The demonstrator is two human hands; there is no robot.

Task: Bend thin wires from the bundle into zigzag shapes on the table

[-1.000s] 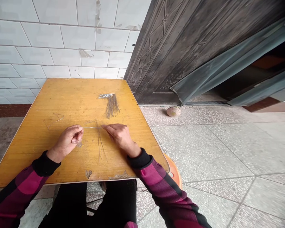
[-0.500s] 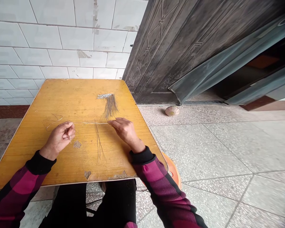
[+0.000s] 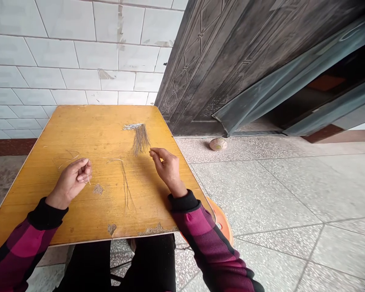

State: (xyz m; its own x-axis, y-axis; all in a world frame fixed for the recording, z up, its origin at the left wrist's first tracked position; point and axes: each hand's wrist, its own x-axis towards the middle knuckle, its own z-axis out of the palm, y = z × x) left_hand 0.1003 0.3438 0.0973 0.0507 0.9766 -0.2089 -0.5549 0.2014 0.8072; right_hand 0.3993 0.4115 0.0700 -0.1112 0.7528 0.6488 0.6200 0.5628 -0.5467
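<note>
Bundle of wire-thin strands [image 3: 139,134] lay just beyond and left of the fingertips of the right hand [image 3: 168,167], the nearer hand. Its grey fringe [image 3: 141,142] ran lengthwise toward the table's [image 3: 85,121] near edge; its white end [image 3: 132,127] pointed left. Those fingertips were pressed together, on what I couldn't tell. The left hand [image 3: 69,182] pinched a pale strand [image 3: 89,179]; loose strands [image 3: 126,186] lay between the hands.

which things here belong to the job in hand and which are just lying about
Seem part of the job:
pale strand, in the left hand
bundle of strands, near the right hand
loose strands on the table

Seem just lying about:
ball on the floor
orange stool, partly hidden by the table
</note>
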